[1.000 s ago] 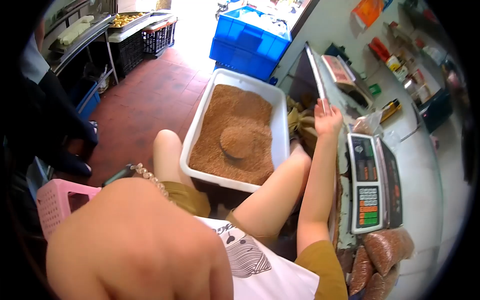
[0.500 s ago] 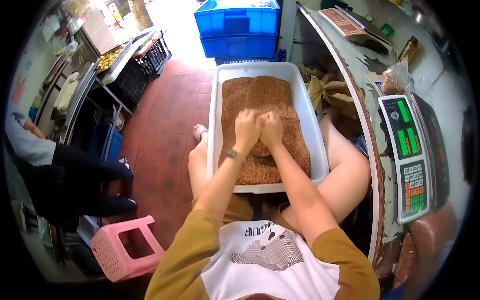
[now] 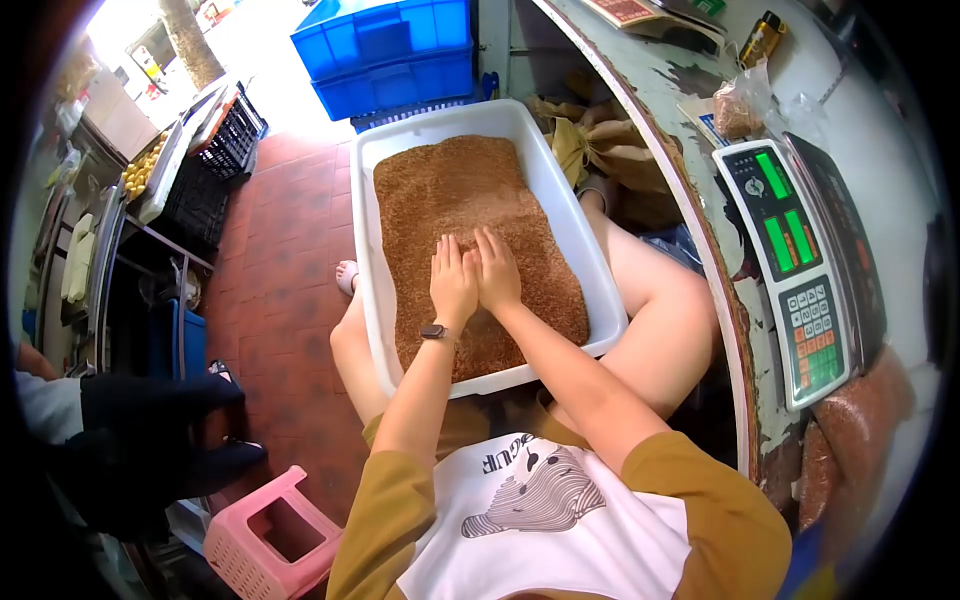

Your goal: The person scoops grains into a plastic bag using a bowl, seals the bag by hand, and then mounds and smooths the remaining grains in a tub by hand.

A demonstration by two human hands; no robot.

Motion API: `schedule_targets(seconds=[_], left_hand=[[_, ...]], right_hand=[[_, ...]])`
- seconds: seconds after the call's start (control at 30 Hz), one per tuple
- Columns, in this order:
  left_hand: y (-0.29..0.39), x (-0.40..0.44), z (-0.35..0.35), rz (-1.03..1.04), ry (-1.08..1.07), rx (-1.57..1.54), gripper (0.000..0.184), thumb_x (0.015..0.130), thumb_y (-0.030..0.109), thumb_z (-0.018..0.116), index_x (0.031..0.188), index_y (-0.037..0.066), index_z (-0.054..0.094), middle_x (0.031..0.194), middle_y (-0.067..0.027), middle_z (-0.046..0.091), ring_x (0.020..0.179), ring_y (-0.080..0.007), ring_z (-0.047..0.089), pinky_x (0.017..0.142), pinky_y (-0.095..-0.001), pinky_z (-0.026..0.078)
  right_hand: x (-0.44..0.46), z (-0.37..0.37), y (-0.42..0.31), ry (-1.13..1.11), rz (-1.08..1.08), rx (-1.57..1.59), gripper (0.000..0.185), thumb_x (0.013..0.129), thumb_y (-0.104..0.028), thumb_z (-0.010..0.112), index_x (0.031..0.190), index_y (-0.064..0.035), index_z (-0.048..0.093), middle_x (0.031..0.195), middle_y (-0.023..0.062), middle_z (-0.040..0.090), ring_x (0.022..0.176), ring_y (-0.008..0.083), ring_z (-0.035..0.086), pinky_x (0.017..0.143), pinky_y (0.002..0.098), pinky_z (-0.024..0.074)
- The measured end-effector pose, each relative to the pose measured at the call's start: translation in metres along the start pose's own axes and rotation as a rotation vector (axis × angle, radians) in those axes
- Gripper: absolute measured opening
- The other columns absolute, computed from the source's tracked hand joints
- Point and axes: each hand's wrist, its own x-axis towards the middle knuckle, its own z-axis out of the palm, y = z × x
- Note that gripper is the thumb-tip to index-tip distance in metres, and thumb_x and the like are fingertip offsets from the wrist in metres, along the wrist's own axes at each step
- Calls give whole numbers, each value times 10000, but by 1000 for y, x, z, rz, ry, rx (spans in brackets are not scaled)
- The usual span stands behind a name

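Note:
A white plastic tub stands between my knees, filled with reddish-brown grains. My left hand, with a dark watch at its wrist, lies palm down over the grains. Right beside it is my right hand, also palm down. The hands meet at the thumbs, and their fingers stretch toward the far end of the tub. Neither hand holds anything that shows. The round dark-edged thing seen earlier in the grains is not visible.
Blue crates stand beyond the tub. On the worn counter at right are a lit scale and bagged grains. A pink stool is at lower left, near another person's dark-clothed legs. Tied sacks lie under the counter.
One second ago my hands were apart, one close to the camera and one at the counter edge. They came together closed over the grains, and now their fingers are extended. The scale display has lit.

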Motion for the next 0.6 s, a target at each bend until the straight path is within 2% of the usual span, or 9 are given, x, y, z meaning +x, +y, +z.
schedule_targets(seconds=[0.07, 0.13, 0.23, 0.3, 0.33, 0.43, 0.47, 0.6], left_hand=[[2, 6, 9, -140, 21, -159, 551, 1039, 325, 319, 1439, -44, 411, 1508, -228, 387, 1444, -350, 288, 1182, -436, 230], [12, 8, 13, -292, 26, -329, 534, 1045, 307, 320, 1452, -28, 407, 1530, -209, 369, 1464, -321, 265, 1190, -416, 210], [18, 14, 29, -447, 176, -679, 506, 1047, 287, 333, 1430, -25, 442, 1510, -192, 408, 1437, -304, 325, 1173, -391, 246], [15, 19, 33, -539, 215, -896, 447, 1044, 250, 361, 1365, -20, 514, 1408, -158, 517, 1311, -274, 474, 1112, -370, 336], [22, 21, 24, -575, 222, -964, 437, 1040, 240, 360, 1346, -16, 537, 1387, -152, 536, 1297, -271, 485, 1103, -379, 355], [29, 24, 6, -723, 245, -1283, 420, 1028, 215, 358, 1336, 3, 552, 1357, -147, 559, 1247, -277, 530, 1065, -408, 420], [27, 25, 4, -779, 255, -1410, 418, 1025, 207, 357, 1340, 10, 548, 1353, -147, 561, 1229, -281, 547, 1051, -418, 443], [36, 34, -16, -911, 272, -1753, 429, 1029, 202, 334, 1383, 17, 490, 1342, -135, 568, 1188, -306, 579, 1028, -455, 478]], right_hand=[[1, 6, -1, -1, 125, 129, 435, 1034, -287, 377, 1361, -58, 549, 1403, 183, 531, 1324, 319, 475, 1108, 421, 358], [1, 10, -2, 33, 225, 361, 429, 1034, -282, 377, 1305, -29, 592, 1362, 172, 570, 1298, 329, 501, 1094, 415, 376], [6, 7, -15, 96, 409, 633, 416, 1028, -263, 400, 1234, 7, 641, 1296, 156, 629, 1248, 294, 557, 1050, 376, 419], [10, 4, -16, 94, 532, 834, 407, 1021, -254, 415, 1244, 5, 636, 1302, 148, 629, 1250, 260, 560, 1040, 361, 424], [13, 6, -12, 75, 579, 921, 381, 1004, -234, 442, 1231, -12, 652, 1303, 121, 628, 1213, 230, 578, 1025, 343, 432], [21, 1, -14, 111, 930, 1398, 361, 982, -221, 461, 1207, -27, 667, 1289, 110, 621, 1157, 238, 594, 1011, 368, 450], [23, -3, -18, 113, 994, 1524, 360, 980, -220, 439, 1209, -53, 661, 1270, 110, 615, 1144, 260, 596, 1006, 401, 469], [29, -14, -26, 89, 1110, 1765, 405, 988, -197, 358, 1264, -49, 614, 1278, 132, 605, 1162, 290, 584, 1026, 451, 464]])
